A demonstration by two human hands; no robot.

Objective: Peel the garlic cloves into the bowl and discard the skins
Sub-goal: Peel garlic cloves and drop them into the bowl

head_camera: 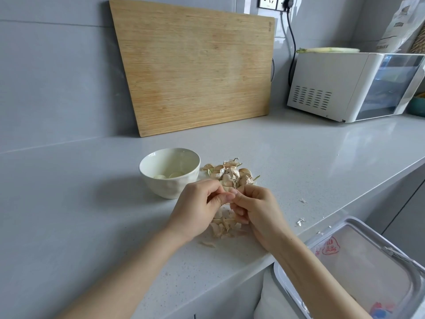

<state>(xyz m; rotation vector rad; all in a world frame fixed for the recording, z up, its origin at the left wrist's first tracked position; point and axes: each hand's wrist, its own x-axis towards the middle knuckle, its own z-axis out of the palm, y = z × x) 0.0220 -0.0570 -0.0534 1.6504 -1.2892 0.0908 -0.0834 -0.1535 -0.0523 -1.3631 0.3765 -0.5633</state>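
Observation:
A white bowl [170, 180] stands on the grey counter with two peeled cloves [167, 175] lying in its bottom. Right beside it is a heap of unpeeled garlic cloves [231, 173]. In front of the heap my left hand [197, 209] and my right hand [257, 209] meet, fingertips pinched together on one garlic clove that is mostly hidden between them. A pile of papery skins [224, 225] lies on the counter directly under my hands.
A bin lined with a plastic bag [358, 256] stands below the counter edge at the right. Skin flakes [300, 221] are scattered near that edge. A wooden cutting board [195, 65] leans on the wall; a white appliance [345, 86] sits at back right.

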